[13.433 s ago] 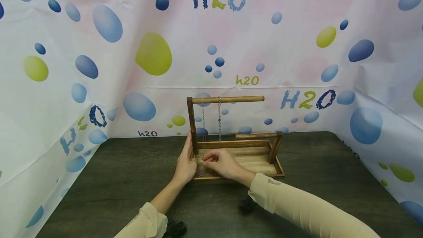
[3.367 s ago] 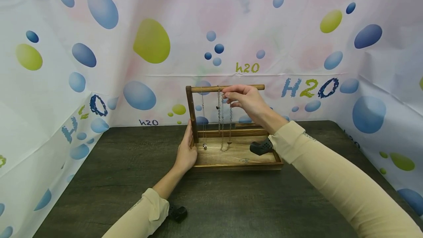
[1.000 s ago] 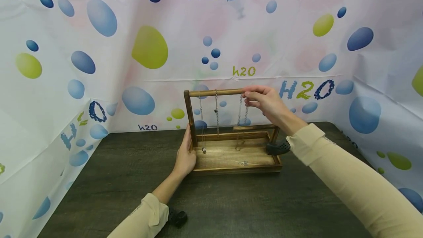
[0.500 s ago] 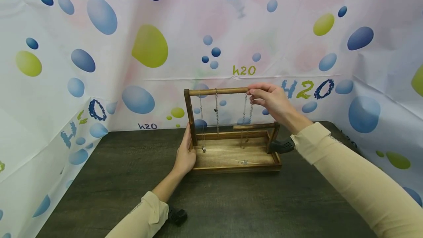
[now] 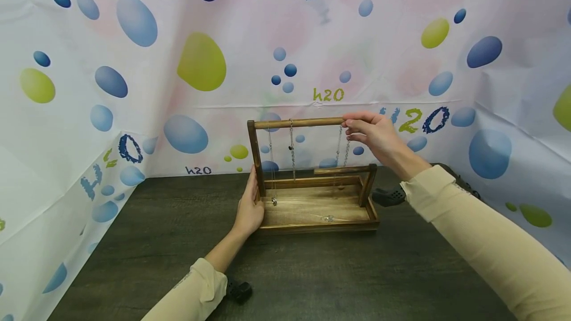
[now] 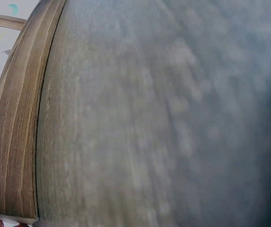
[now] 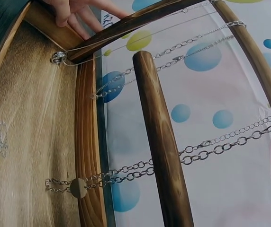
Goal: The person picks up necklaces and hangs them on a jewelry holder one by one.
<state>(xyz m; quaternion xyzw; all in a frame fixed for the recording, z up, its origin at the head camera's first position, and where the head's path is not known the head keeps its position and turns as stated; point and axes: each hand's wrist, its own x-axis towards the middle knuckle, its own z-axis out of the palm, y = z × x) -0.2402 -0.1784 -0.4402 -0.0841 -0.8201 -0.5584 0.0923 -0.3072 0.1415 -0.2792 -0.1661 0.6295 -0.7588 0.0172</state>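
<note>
Head view: pinching, between thumb and forefinger of the right hand (image 5: 374, 133), a silver chain-link necklace with a round gold-toned disc (image 7: 203, 155), up at the round brown upper rod (image 5: 308, 122) of a wooden stand with a shallow tray (image 5: 321, 228). Hanging in two strands, passing behind the shorter wooden lower bar (image 7: 163, 142) as seen from the right wrist. Seemingly steadying the tray's left end, by the brown upright post (image 5: 256, 162), with the left hand (image 5: 248, 212), fingers mostly straight against the wood. Probably best to pinch lightly, guide both strands untwisted past the lower bar, and leave space from the silver mid-rod chain (image 5: 292, 155) and the fine silver necklace with a small pendant (image 7: 58, 57). Wise, too, to brace the base against sideways tugs. Reaching in from the lower right with the right forearm, raised higher; angling up from below with the left. Cannot tell whether rod or fingers bear the chain's weight.
</note>
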